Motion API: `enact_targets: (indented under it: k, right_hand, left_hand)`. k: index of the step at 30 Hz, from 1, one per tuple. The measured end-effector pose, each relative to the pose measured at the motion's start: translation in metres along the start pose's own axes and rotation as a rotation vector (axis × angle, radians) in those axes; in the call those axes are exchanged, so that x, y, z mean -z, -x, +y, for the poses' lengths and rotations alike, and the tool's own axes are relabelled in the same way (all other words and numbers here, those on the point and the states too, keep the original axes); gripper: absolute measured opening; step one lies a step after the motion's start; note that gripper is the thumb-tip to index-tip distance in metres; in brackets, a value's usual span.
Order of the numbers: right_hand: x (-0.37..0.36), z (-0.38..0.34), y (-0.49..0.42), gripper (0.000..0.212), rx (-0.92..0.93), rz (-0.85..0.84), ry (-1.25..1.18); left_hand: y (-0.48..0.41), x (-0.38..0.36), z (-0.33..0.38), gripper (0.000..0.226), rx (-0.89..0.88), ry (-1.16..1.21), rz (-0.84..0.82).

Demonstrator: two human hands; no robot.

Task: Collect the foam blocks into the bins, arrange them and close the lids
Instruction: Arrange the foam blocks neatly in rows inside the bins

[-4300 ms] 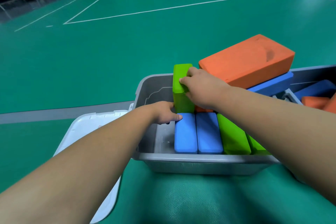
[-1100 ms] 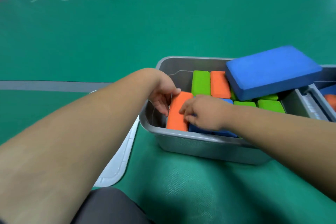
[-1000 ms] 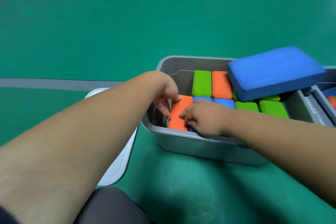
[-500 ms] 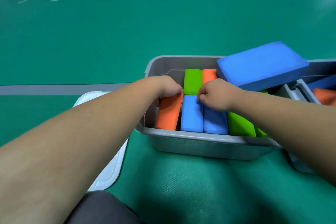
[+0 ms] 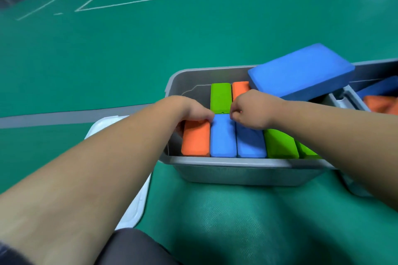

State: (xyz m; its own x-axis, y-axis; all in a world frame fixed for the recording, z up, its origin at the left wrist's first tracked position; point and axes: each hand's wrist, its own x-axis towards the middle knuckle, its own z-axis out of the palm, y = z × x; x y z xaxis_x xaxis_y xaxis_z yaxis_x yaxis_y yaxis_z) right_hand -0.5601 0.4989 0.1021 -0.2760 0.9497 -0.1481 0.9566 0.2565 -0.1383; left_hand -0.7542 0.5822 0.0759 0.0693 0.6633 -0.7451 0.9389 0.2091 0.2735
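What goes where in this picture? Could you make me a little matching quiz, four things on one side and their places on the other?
Things
1. white lid
2. large blue block
3. near orange block
4. far green block

Places
A. left end of the near row in the grey bin
B. on the floor, left of the bin
C. tilted on top, at the bin's far right
D. far row, beside the far orange block

Pairs: 1-B, 2-C, 3-A, 4-D
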Motion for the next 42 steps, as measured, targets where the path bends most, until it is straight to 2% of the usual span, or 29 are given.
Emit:
enact_targets:
  k: [2,4,6,9,13,17,23,27,28,31,35,37,40,42]
  right_hand:
    - [0.000,0.000,0.002,0.030,0.006,-0.011,0.017]
    - [0.002,0.002,0.005,0.029,0.003,-0.008,0.014]
    - [0.005,0.005,0.006,0.030,-0.003,0.006,0.013]
    - [0.010,0.010,0.006,0.030,-0.015,0.029,0.027]
    - [0.019,0.020,0.006,0.025,-0.053,0.104,-0.013]
    - [0.033,0.035,0.005,0.027,-0.097,0.240,-0.014]
    - [0.047,0.086,0.018,0.032,-0.286,0.406,-0.001]
    - [0.042,0.123,0.042,0.035,-0.425,0.422,0.104]
    - [0.041,0.131,0.046,0.040,-0.481,0.419,0.121]
    - [0.037,0.153,0.056,0.061,-0.665,0.355,0.111]
    - [0.032,0.174,0.061,0.081,-0.762,0.242,-0.124]
    - [0.031,0.178,0.062,0.085,-0.737,0.216,-0.188]
    - [0.032,0.179,0.062,0.084,-0.709,0.212,-0.170]
    - [0.033,0.178,0.062,0.082,-0.700,0.211,-0.161]
  left_hand:
    - [-0.008,-0.008,-0.003,0.061,-0.008,0.028,-0.066]
    - [-0.009,-0.008,-0.001,0.074,-0.008,0.001,-0.085]
    - [-0.005,-0.005,0.001,0.086,-0.002,-0.102,-0.045]
    - [-0.003,-0.002,0.005,0.091,-0.023,-0.265,0.035]
    - [0.001,-0.002,0.015,0.087,-0.105,-0.601,0.215]
    - [0.001,-0.012,0.043,0.073,-0.188,-0.663,0.333]
    - [0.023,-0.030,0.090,0.029,-0.481,-0.517,0.438]
    - [0.032,-0.043,0.111,0.012,-0.645,-0.243,0.443]
    - [0.035,-0.046,0.116,0.016,-0.657,-0.190,0.436]
    - [0.035,-0.055,0.130,0.050,-0.623,-0.145,0.440]
    - [0.037,-0.062,0.140,0.066,-0.573,-0.047,0.436]
    - [0.037,-0.062,0.141,0.061,-0.531,0.051,0.375]
    - [0.038,-0.064,0.139,0.039,-0.541,0.158,0.235]
    - [0.039,-0.063,0.137,0.035,-0.550,0.183,0.229]
